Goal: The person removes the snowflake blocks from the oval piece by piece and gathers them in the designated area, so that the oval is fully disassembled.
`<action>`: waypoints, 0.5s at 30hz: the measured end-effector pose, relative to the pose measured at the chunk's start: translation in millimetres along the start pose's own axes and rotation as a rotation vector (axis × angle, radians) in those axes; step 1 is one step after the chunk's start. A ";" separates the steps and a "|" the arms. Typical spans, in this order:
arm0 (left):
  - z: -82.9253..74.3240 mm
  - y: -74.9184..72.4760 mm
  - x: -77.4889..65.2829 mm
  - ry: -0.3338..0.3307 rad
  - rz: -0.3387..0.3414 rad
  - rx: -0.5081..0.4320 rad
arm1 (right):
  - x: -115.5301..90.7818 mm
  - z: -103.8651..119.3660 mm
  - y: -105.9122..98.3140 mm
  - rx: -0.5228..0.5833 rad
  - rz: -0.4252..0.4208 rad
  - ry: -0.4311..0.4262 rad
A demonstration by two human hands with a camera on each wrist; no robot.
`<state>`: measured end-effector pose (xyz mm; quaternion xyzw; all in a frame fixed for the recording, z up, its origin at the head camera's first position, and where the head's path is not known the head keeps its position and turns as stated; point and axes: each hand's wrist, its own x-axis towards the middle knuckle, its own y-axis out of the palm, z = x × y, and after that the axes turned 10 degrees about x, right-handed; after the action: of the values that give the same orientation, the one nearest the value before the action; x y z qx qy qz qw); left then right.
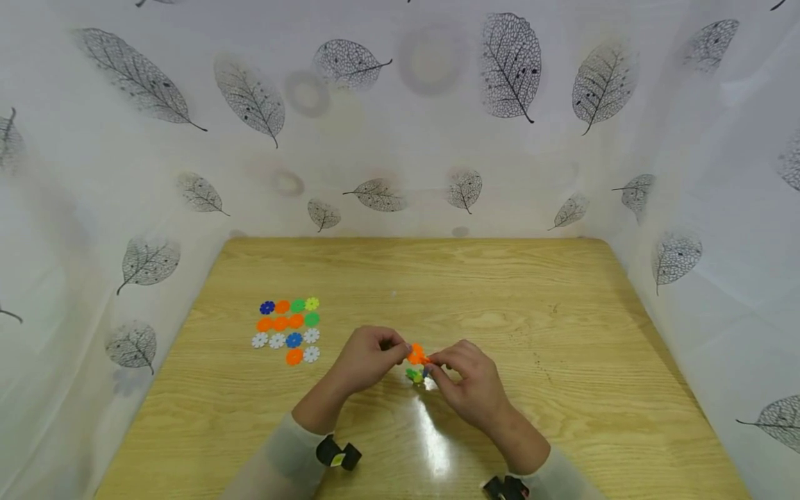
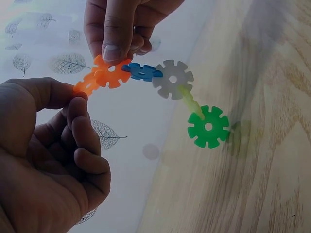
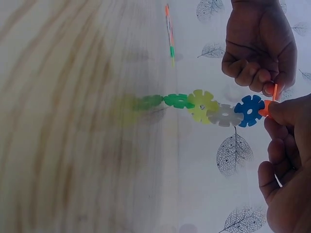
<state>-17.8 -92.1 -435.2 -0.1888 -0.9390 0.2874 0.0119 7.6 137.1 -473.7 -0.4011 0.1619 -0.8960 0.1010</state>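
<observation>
Both hands are busy at the near middle of the table (image 1: 562,292): the left hand (image 1: 373,359) pinches an end orange disc (image 1: 415,353) while the right hand (image 1: 471,382), at about four o'clock from it, pinches a second orange disc (image 1: 425,360), the chain (image 1: 415,377) dangling below. From here I count fourteen loose discs (image 1: 296,320), just past nine o'clock of the hands: five orange (image 1: 280,323), four white (image 1: 311,354), two green (image 1: 298,305), one yellow (image 1: 312,303), one mid-blue (image 1: 294,340), one dark blue (image 1: 267,307). At the left wrist, the chain runs toward four o'clock: both orange, then a blue disc (image 2: 142,72), white disc (image 2: 167,86), yellow disc (image 2: 193,103) and green disc (image 2: 201,127), six altogether. Whether the orange pair is fully slotted, I can't tell. At the right wrist, those six stretch toward nine o'clock, mirrored in the table's shine. I'd judge the linking under a third done, fourteen left.
</observation>
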 end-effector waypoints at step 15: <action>0.6 2.9 -0.4 -0.014 -0.047 0.005 | 0.9 -0.6 2.0 -0.059 0.000 -0.009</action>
<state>-16.5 -90.3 -437.3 -0.1645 -0.9425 0.2905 0.0127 6.6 135.2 -474.2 -0.4078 0.1875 -0.8891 0.0897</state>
